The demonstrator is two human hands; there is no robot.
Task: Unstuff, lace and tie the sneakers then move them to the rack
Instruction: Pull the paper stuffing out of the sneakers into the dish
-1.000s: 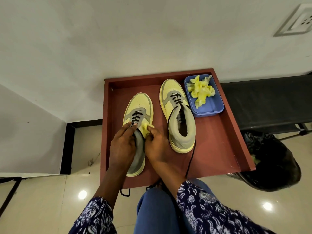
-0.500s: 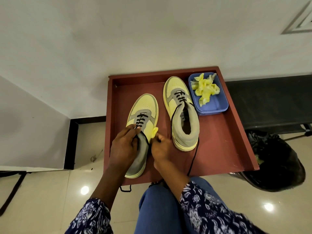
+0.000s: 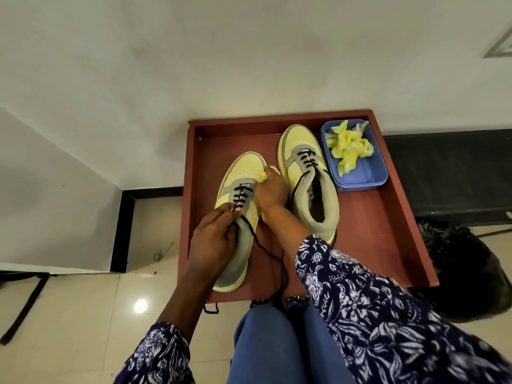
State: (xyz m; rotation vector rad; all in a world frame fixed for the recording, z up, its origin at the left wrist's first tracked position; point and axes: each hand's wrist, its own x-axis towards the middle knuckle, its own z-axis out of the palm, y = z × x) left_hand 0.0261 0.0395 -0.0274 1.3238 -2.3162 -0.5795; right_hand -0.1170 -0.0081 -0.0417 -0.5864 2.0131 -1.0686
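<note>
Sneakers (image 3: 243,217) | left hand (image 3: 213,245) grips collar, lace | right hand (image 3: 270,189) pinches yellow stuffing (image 3: 263,176) toward 1 o'clock | light, soft paper; hold shoe's stiffer heel

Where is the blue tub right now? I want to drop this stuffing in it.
In the head view the blue tub sits in the far right corner of the red tray, just right of the right sneaker, already holding yellow paper.

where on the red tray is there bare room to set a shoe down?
Bare patches on the tray: near-right corner, between the right sneaker, blue bin and the rim; and the far-left strip beyond the left sneaker. Crowded: the gap between the sneakers, filled by the right hand and laces.
</note>
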